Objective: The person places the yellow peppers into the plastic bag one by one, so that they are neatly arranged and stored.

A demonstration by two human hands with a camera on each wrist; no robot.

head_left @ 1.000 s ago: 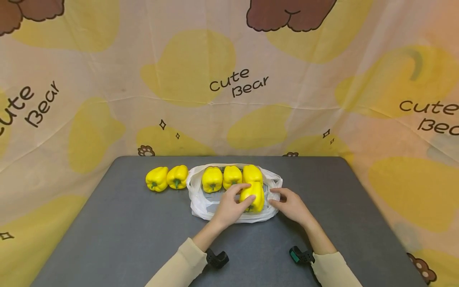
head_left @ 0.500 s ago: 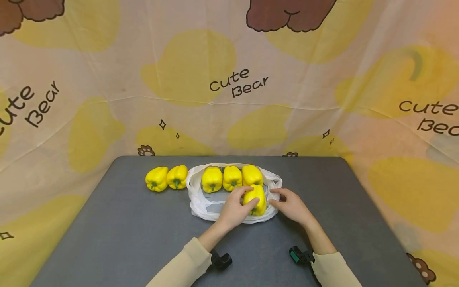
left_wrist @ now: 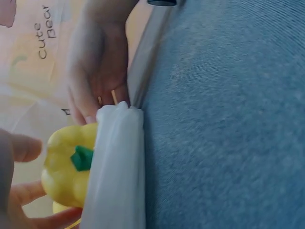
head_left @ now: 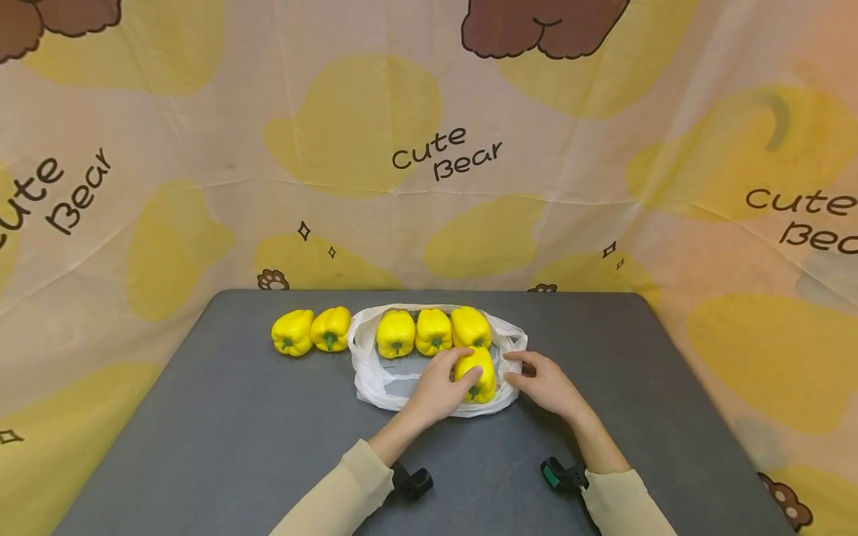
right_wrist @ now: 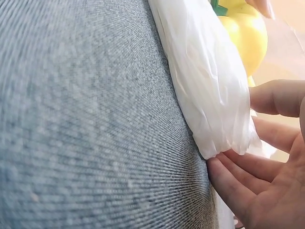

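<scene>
1. Yellow bell pepper (head_left: 477, 365) sits at the front right of the white plastic bag (head_left: 372, 387), just in front of the rightmost of three yellow peppers (head_left: 434, 331) lined up along the bag's back.
2. Left hand (head_left: 434, 387): its grip curves around that front pepper, fingers and thumb to either side; the left wrist view shows the green stem facing the camera.
3. Right hand (head_left: 546, 383): its grip is loose, thumb and index finger apart, fingertips touching the bag's right end.
4. Two more yellow peppers (head_left: 293, 332) lie on the grey tabletop (head_left: 268, 432), side by side, just left of the bag.
5. Behind stands a patterned cloth (head_left: 375, 246) lettered "Cute Bear".
</scene>
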